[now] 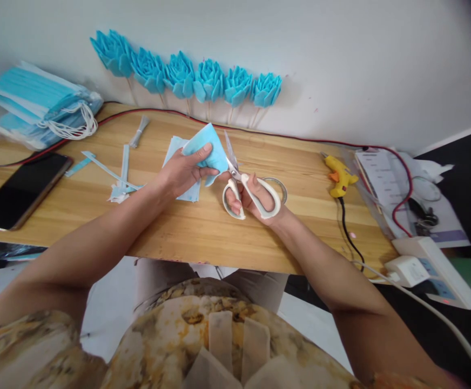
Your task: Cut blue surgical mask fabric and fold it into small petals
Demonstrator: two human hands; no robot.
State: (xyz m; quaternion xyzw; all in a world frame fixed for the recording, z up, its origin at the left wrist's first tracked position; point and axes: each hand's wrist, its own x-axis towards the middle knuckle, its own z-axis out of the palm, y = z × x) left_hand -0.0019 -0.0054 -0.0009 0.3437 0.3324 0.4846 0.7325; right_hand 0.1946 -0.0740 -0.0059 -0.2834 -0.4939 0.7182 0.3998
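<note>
My left hand (184,170) pinches a folded piece of blue mask fabric (210,141) between thumb and fingers, above the table. White-handled scissors (234,172) are gripped in my right hand (255,197), with thumb and fingers through the handle loops. Their blades are spread and point away from me, right at the fabric's right edge. Whether the blades touch the fabric I cannot tell. Beneath my left hand lie more light blue fabric pieces (193,193), partly hidden. A round ring-like object (279,186) shows behind my right hand.
Several blue fabric flowers (179,73) on sticks lean along the wall. Stacked masks (36,97), a phone (22,189) and cut strips (125,167) are at left. A yellow glue gun (338,175), papers (377,178) and a power strip (438,273) are at right. A red-black cable (300,139) crosses the back.
</note>
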